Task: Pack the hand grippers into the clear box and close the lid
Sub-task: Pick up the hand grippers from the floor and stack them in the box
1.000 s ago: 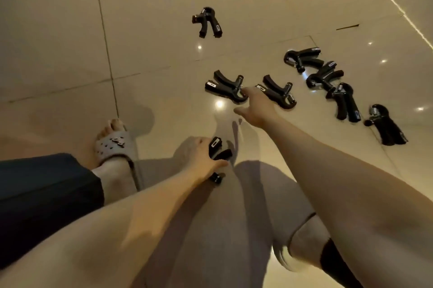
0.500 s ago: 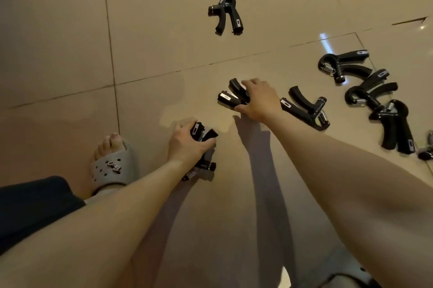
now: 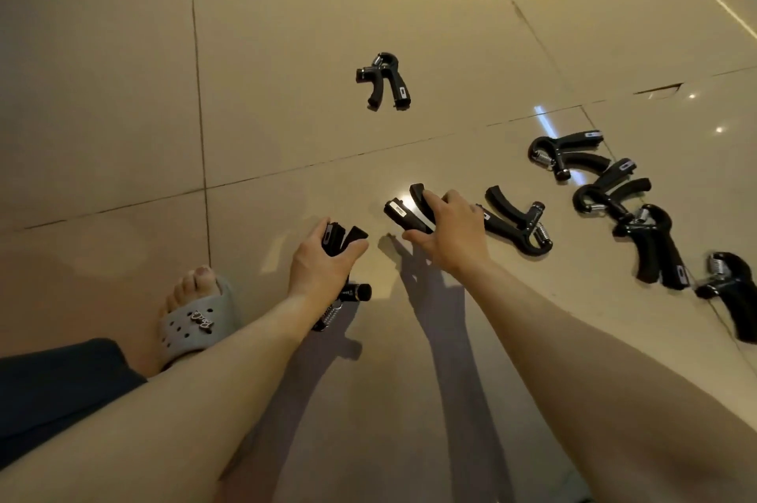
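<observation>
Several black hand grippers lie on a glossy beige tiled floor. My left hand (image 3: 323, 263) grips one hand gripper (image 3: 344, 242) by its two handles, its spring end pointing back toward me. My right hand (image 3: 448, 234) curls round the handles of a second hand gripper (image 3: 403, 211). Just right of it lies another gripper (image 3: 518, 222). One gripper (image 3: 385, 78) lies alone farther out. Several more (image 3: 655, 240) sit in a cluster at the right, the last (image 3: 733, 289) near the frame edge. No clear box is in view.
My left foot in a grey perforated clog (image 3: 196, 320) rests on the floor at lower left, beside my dark shorts (image 3: 53, 388). A chipped tile joint (image 3: 659, 89) shows at upper right. Tile seams cross the floor.
My right hand has gone from touching the middle gripper to closing its fingers round the handles. My left hand keeps its hold on its gripper. The camera shifted, showing more floor.
</observation>
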The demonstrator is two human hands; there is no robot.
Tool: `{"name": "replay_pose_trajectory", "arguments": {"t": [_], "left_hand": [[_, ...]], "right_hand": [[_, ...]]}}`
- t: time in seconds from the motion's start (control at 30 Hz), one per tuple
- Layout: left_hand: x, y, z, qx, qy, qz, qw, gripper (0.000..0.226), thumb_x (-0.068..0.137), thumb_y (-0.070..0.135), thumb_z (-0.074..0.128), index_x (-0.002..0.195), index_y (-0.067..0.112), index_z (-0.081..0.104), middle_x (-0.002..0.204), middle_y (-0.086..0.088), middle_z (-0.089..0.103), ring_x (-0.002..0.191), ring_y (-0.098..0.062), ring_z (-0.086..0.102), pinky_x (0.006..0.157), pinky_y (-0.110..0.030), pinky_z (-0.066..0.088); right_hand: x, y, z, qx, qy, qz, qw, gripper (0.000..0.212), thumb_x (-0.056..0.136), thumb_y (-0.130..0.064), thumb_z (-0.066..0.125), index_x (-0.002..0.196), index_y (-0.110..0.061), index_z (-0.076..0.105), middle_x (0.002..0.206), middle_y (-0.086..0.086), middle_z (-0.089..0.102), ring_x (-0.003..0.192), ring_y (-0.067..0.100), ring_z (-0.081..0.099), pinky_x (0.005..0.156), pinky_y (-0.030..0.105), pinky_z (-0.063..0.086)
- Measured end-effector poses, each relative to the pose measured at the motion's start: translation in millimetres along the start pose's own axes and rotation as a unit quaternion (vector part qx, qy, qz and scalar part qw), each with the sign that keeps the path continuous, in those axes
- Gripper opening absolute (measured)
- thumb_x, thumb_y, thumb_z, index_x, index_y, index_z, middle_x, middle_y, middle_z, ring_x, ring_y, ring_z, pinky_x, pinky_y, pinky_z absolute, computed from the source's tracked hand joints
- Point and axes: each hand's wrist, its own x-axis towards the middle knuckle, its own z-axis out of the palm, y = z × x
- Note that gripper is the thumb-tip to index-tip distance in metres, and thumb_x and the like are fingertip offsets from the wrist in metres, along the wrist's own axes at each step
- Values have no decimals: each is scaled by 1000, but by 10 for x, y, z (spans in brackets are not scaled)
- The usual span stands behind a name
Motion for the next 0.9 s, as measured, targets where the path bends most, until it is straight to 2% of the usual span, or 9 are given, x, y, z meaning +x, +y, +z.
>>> {"name": "replay_pose_trajectory", "arguments": {"t": [0.07,0.17,0.33,0.5,0.6,0.7,0.9], "left_hand": [[-106,175,-17,13,-13,23,1000,91,71,70,65,147,25,43,129,10,58,115,-14,55,92,-28,40],[-279,478,-51,24,-43,80,996,97,72,72,61,153,27,33,147,6,50,131,-15,48,97,-26,34],[-744,1024,-166,43,-85,168,981,93,75,73,61,154,35,28,146,9,49,127,-12,49,94,-27,36],[-1343,1495,-308,43,-113,247,962,97,73,71,65,154,32,30,147,6,49,134,-16,47,104,-30,38],[-1811,1741,-355,60,-132,290,946,98,69,73,66,153,35,31,148,6,49,135,-18,46,104,-31,39],[-2406,2017,-416,66,-161,338,925,103,65,77,67,153,38,30,150,6,47,136,-18,45,106,-35,40],[-3513,2483,-545,82,-181,437,877,110,59,87,67,152,39,31,151,7,47,136,-20,45,103,-36,39]], "right_hand": [[-183,17,-203,25,34,14,999,73,83,-62,69,141,-23,50,114,5,55,107,25,54,102,44,41],[-508,36,-509,51,91,25,994,72,83,-62,69,141,-23,51,110,5,55,101,24,54,96,44,45],[-1150,74,-1065,55,156,40,985,73,82,-60,71,142,-25,52,112,3,55,105,24,55,101,45,40],[-1973,89,-1661,74,229,60,969,83,80,-61,73,147,-19,50,126,7,59,116,26,56,105,50,43],[-2568,130,-2030,45,255,86,962,82,81,-63,71,148,-22,49,123,3,63,112,23,57,102,48,43],[-3257,139,-2389,32,285,102,953,78,82,-61,71,147,-24,49,115,1,66,106,21,57,97,48,45],[-4545,23,-2910,23,340,126,932,79,82,-60,72,148,-25,47,122,-1,65,111,21,59,100,48,46]]}}
